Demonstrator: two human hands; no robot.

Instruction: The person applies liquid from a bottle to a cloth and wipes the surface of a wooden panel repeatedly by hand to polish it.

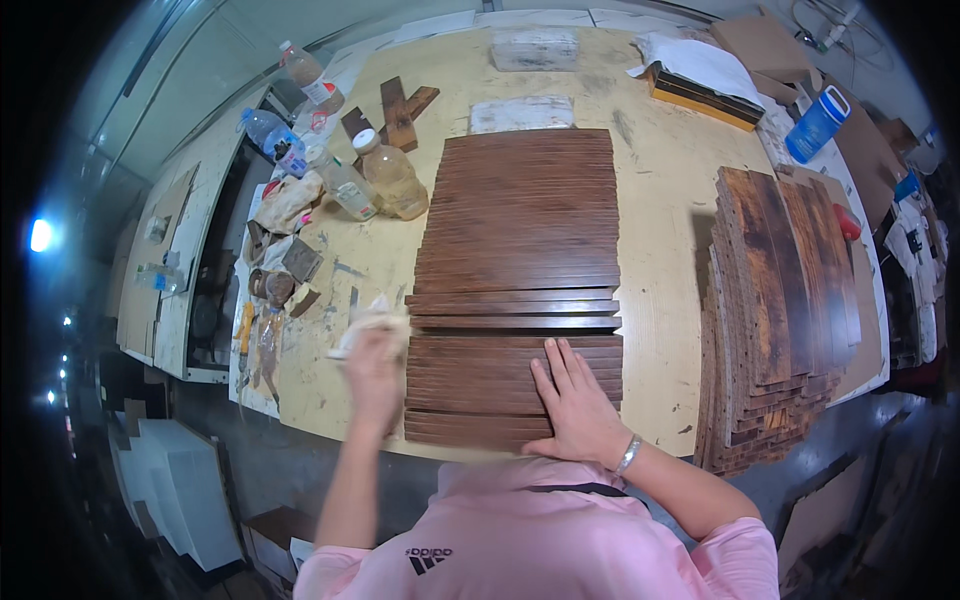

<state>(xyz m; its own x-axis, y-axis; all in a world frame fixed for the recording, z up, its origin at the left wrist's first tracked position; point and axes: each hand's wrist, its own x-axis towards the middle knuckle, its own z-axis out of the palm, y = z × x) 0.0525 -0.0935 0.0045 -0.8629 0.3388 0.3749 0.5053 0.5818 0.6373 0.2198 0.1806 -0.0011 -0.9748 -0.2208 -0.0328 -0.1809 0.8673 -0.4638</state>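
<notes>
A pale wooden bench (660, 200) filled the middle of the frame, its top scuffed and smeared with dark stain; a grey floor showed at the upper left and along the lower edge, and one bright lamp (40, 235) glared at the far left.

At the centre lay a row of dark brown slats (520, 240), set edge to edge and running from the upper middle down to the bench's near edge; the right hand (575, 405) rested flat on the nearest slats at lower centre, fingers (560, 370) spread wide and holding nothing; the left hand (372, 365), blurred, sat just left of the row with its fingers closed around a pale rag (375, 318).

A stack of darker, mottled boards (785, 310) stood at the right, well apart from the row; three short dark offcuts (395, 110) lay at the upper left; two whitish blocks (525, 80) sat above the row; a yellow-edged board under a white cloth (700, 70) lay at the upper right.

Four clear plastic bottles (390, 175) stood at the upper left, among crumpled rags (290, 200) and small stained scraps; one blue canister (818, 122) stood at the upper right.
</notes>
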